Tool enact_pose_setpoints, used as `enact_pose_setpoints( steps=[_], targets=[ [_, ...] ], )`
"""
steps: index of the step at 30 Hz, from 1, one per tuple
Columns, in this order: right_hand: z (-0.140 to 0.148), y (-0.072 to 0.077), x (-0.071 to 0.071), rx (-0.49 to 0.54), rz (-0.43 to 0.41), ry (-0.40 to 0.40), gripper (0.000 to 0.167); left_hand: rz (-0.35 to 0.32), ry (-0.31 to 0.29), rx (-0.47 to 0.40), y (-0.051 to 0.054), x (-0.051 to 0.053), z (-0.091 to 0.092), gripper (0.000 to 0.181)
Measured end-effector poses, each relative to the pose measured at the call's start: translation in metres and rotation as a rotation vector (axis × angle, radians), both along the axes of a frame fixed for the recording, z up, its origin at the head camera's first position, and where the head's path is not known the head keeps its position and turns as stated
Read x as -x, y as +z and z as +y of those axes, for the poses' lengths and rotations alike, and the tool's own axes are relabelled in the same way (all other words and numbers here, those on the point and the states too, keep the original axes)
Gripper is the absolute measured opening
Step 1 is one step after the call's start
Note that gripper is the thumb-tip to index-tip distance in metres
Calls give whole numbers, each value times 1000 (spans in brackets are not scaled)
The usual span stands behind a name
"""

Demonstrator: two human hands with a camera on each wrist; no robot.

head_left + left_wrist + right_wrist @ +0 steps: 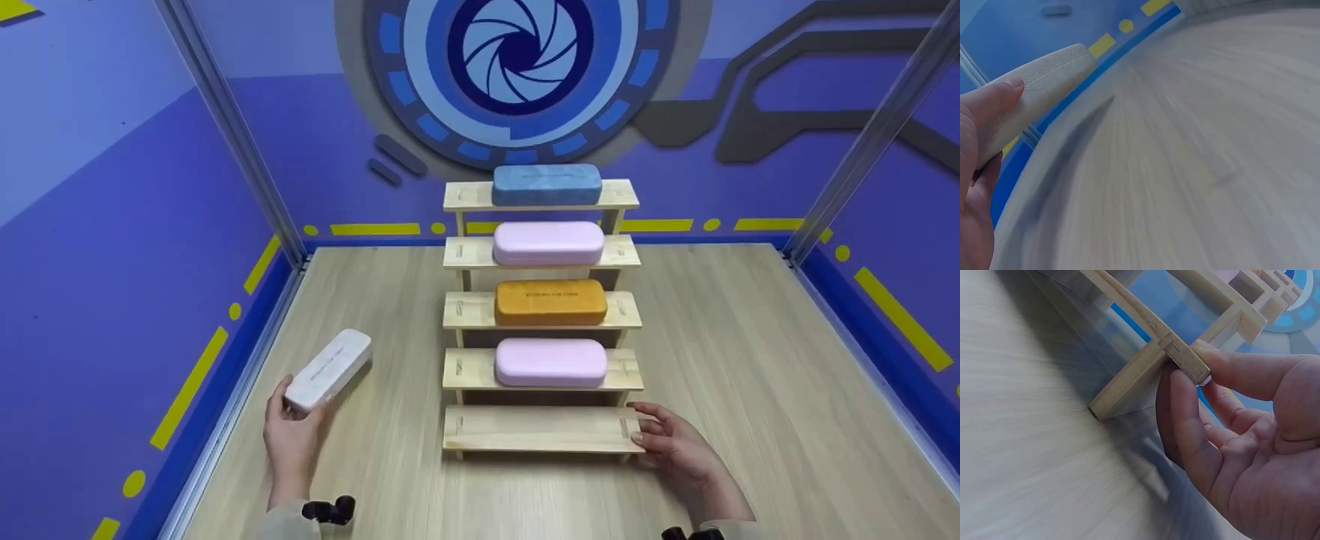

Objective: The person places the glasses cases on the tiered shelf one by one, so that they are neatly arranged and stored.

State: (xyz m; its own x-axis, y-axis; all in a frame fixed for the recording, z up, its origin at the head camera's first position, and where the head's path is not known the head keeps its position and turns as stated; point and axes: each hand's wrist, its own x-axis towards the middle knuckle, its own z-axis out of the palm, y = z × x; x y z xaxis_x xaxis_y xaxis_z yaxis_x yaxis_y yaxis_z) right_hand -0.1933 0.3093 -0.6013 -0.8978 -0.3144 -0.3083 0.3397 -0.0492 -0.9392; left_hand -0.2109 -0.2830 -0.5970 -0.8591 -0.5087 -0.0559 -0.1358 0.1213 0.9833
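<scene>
My left hand (pixel 293 444) grips the near end of a white glasses case (pixel 330 367), which is held above the table at the left. In the left wrist view the thumb presses the side of the case (pixel 1053 79), and a shadow lies below it. At the right, my right hand (pixel 684 448) pinches the right end of the lowest step of a wooden tiered stand (pixel 541 429). The right wrist view shows thumb and fingers on either side of that board's end (pixel 1185 360). Nothing lies on this lowest step.
Higher steps bear a pink case (pixel 551 363), an orange case (pixel 551 303), another pink case (pixel 548 244) and, at the top, a blue case (pixel 547 185). Purple-blue panels (pixel 300 150) with metal corner posts (pixel 232 127) enclose the wood-grain table (pixel 750 360).
</scene>
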Motion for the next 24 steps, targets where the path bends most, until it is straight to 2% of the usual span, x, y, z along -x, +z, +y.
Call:
enact_pose_setpoints(
  steps=[10,15,24],
  targets=[
    [1,-2,0,4,13,7,72,116,-23,1,28,-3,11,85],
    [1,-2,0,-6,9,7,69,191,-19,57,38,-6,18,84],
    [1,-3,0,14,13,14,67,222,-54,87,58,-13,28,83]
  ],
)
